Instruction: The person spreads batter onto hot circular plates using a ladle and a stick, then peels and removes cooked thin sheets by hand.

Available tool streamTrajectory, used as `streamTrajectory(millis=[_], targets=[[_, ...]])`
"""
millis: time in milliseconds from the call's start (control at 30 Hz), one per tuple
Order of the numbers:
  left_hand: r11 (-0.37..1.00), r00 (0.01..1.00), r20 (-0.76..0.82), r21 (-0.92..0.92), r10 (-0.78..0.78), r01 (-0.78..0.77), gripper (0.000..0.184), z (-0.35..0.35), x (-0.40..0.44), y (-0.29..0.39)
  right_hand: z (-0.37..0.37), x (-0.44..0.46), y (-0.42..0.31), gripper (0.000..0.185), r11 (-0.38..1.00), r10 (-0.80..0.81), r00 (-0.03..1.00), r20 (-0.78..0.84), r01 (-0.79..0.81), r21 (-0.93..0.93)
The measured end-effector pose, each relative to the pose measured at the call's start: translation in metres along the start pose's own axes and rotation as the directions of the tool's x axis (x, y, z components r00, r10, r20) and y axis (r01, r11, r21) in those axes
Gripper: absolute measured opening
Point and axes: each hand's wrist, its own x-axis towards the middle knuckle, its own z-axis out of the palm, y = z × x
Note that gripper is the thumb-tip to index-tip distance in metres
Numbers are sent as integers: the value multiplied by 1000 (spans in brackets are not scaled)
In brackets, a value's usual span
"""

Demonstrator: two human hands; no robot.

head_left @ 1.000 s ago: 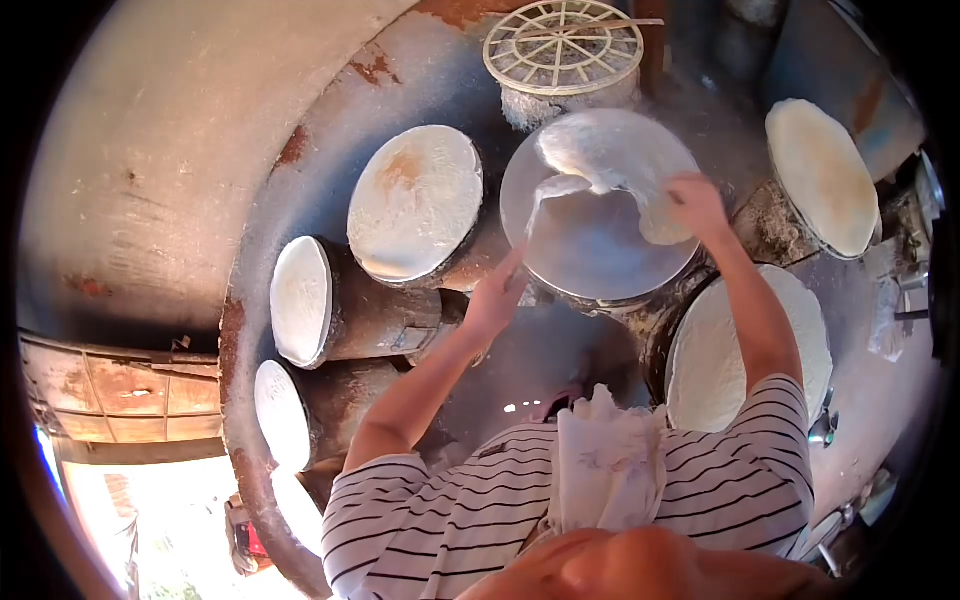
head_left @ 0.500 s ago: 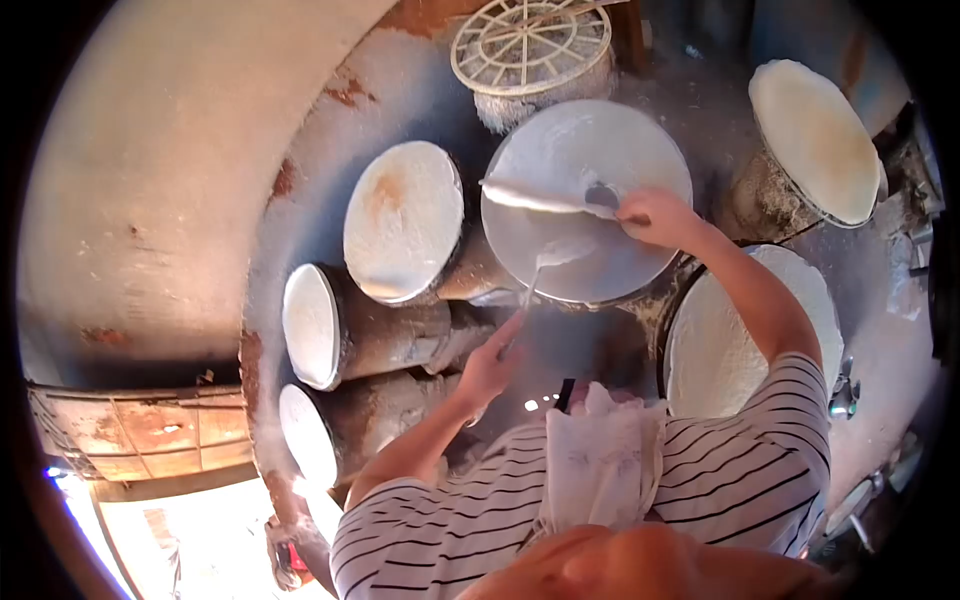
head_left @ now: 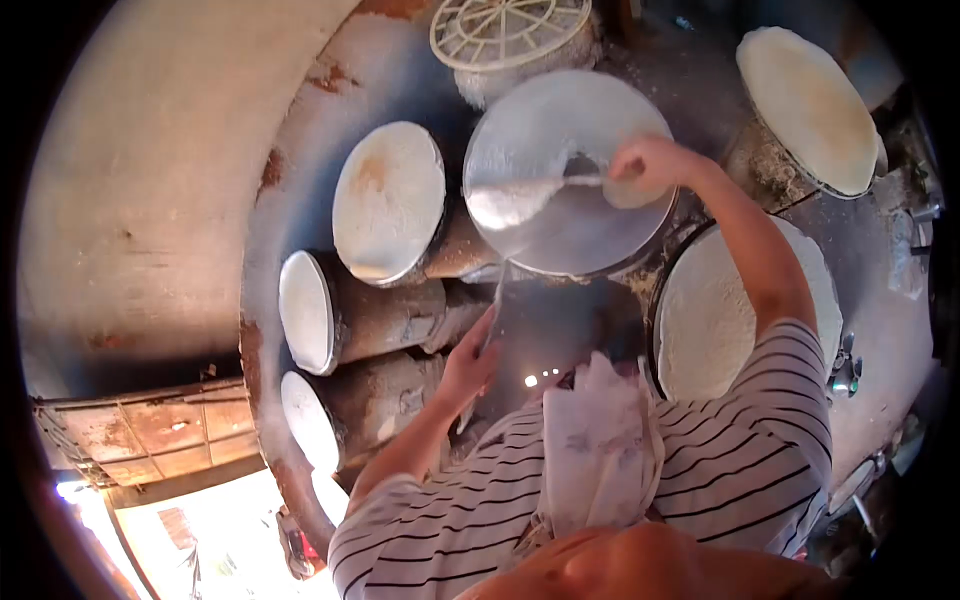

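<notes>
My right hand (head_left: 648, 166) is closed on the end of a batter-coated flat spreader (head_left: 578, 182), which lies across the round griddle (head_left: 590, 255) in front of me. Motion blurs the spreader's edges. White batter (head_left: 508, 208) covers part of the griddle's left side, with darker bare metal beneath the spreader. In my left hand (head_left: 468, 368) is a thin-handled spatula (head_left: 499, 288), its tip near the griddle's lower edge. My left fingers wrap round the handle.
Other round griddles bear pale sheets: one upper left (head_left: 388, 205), one lower right (head_left: 705, 310) and one upper right (head_left: 808, 110). Behind the main griddle stands a white spoked rack (head_left: 510, 30). Cylindrical bases (head_left: 395, 318) stick out at left.
My left hand with the spatula has drawn down and left, away from the griddle. The spreader has swept on the surface, and batter now lies spread at the left. The whole view has shifted slightly.
</notes>
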Motion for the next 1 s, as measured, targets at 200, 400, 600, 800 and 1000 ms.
streamTrajectory(millis=[200, 400, 600, 800, 1000], targets=[[998, 977, -204, 0, 65, -66, 55, -32, 9, 8, -13, -82, -28, 34, 910, 397, 902, -169, -363, 201], [988, 986, -90, -61, 139, -145, 47, 0, 3, 7, 23, -122, -83, 36, 980, 192, 969, -158, -180, 86], [561, 971, 183, -825, 152, 68, 16, -12, 36, 41, 77, -112, -117, 31, 959, 127, 916, -380, -212, -189], [397, 726, 384, -903, 570, 165, 16, -94, 6, 47, 188, -150, -223, 29, 786, 618, 593, -516, -468, 403], [533, 665, 160, -742, 729, -406, 53, -138, 19, 28, 340, 138, -213, 28, 321, 822, 457, -340, 123, 939]])
